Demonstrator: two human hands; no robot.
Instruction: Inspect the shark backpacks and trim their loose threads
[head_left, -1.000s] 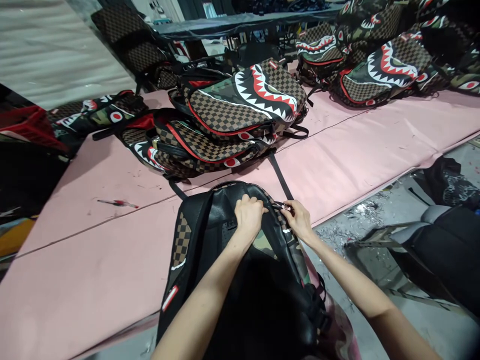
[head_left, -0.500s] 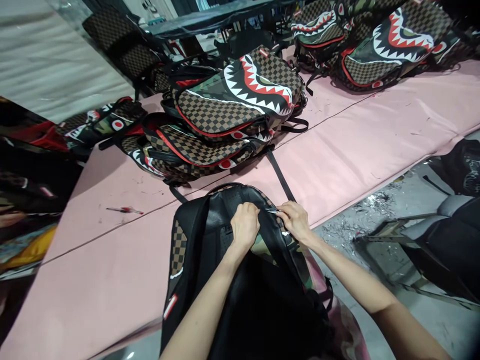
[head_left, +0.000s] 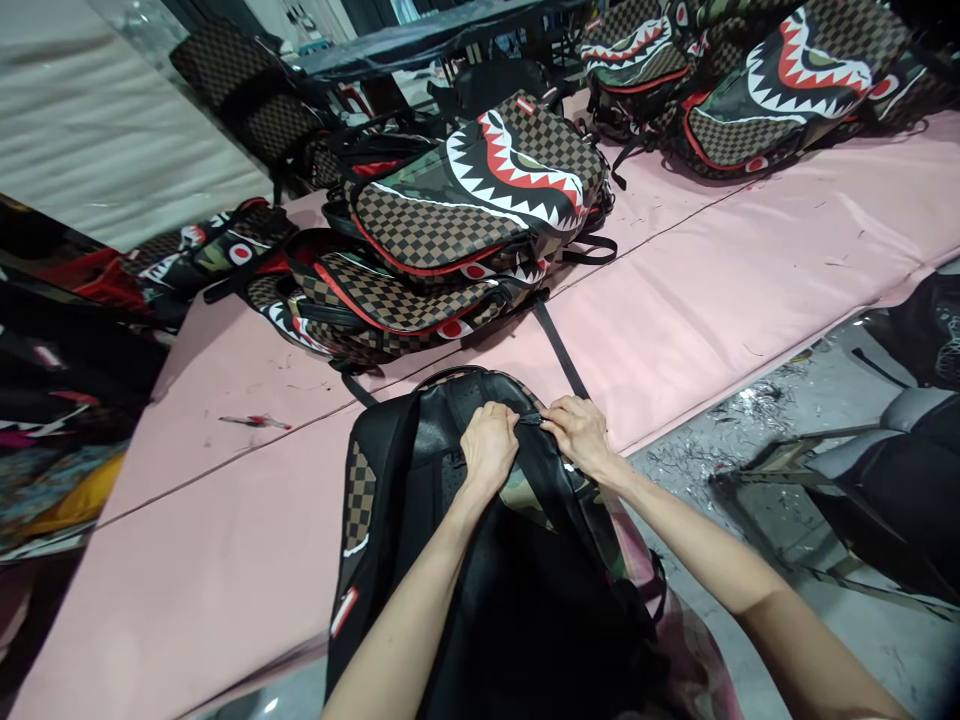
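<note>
A black-backed backpack (head_left: 435, 435) with brown check sides lies in front of me, its shoulder straps facing up. My left hand (head_left: 491, 442) is closed in a pinch over the upper back panel, beside a black strap; what its fingertips hold is too small to make out. Closed round a pair of small thread snips (head_left: 531, 419), my right hand (head_left: 577, 435) rests at the bag's upper right edge. The snips' slim blades point left across the strap toward my left fingertips. My fingers hide their handles.
A stack of shark-mouth backpacks (head_left: 480, 200) stands just beyond on the pink table (head_left: 712, 290), with more backpacks (head_left: 787, 100) at the far right. A red-handled slim tool (head_left: 255, 422) lies at left. Thread scraps (head_left: 742, 420) litter the floor near a chair (head_left: 885, 480).
My right hand has shifted slightly left with the snips, closing the gap to my left hand. The left hand and the backpack stay nearly in place.
</note>
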